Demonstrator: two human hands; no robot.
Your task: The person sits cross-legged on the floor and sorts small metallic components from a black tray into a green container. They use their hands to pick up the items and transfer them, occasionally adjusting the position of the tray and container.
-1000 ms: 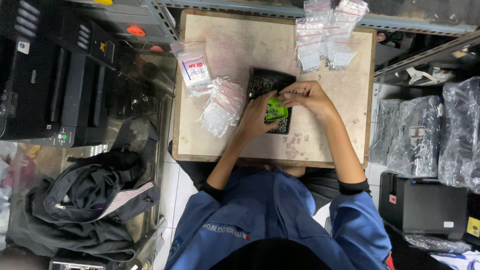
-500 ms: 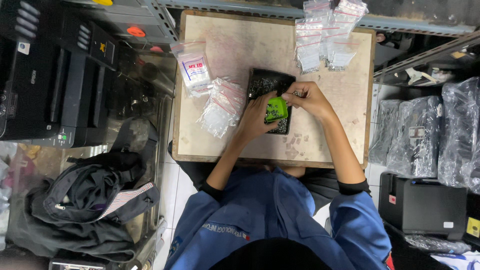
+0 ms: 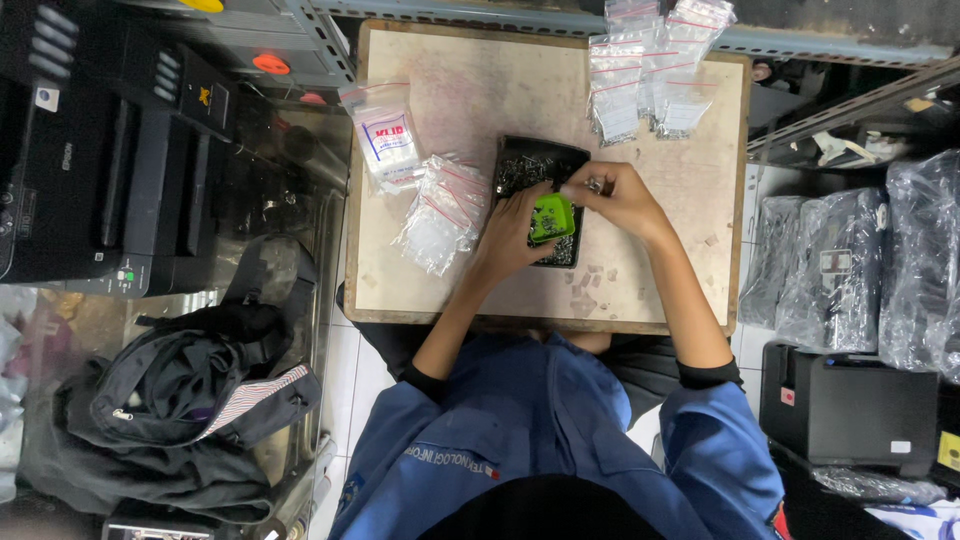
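Head view looks straight down on a wooden board (image 3: 450, 100) with a black tray (image 3: 520, 165) at its middle. The tray holds a heap of small metal parts (image 3: 515, 172), too small to tell apart. A green scoop (image 3: 551, 217) lies over the tray's near half, right under the left hand (image 3: 515, 232). That hand comes in from the tray's near left side, forearm slanting up from a blue sleeve, wrist bent, fingers curled around the scoop and gripping it at the tray's edge. The right hand (image 3: 620, 198) sits at the tray's right edge, its forearm running back and outward to the elbow. Its fingertips are pinched together over the tray, closed on a small metal piece (image 3: 596, 184); what kind of piece cannot be told. The two hands are close, nearly touching above the scoop.

Left of the tray lies a loose pile of clear bags (image 3: 440, 210), and beyond that a bag with a printed label (image 3: 385, 140). Far right of the tray, at the board's back edge, more clear bags (image 3: 650, 70) lie stacked. Well left of the tray, off the board, stands a black printer (image 3: 100, 160), with a dark backpack (image 3: 180, 400) nearer the person.
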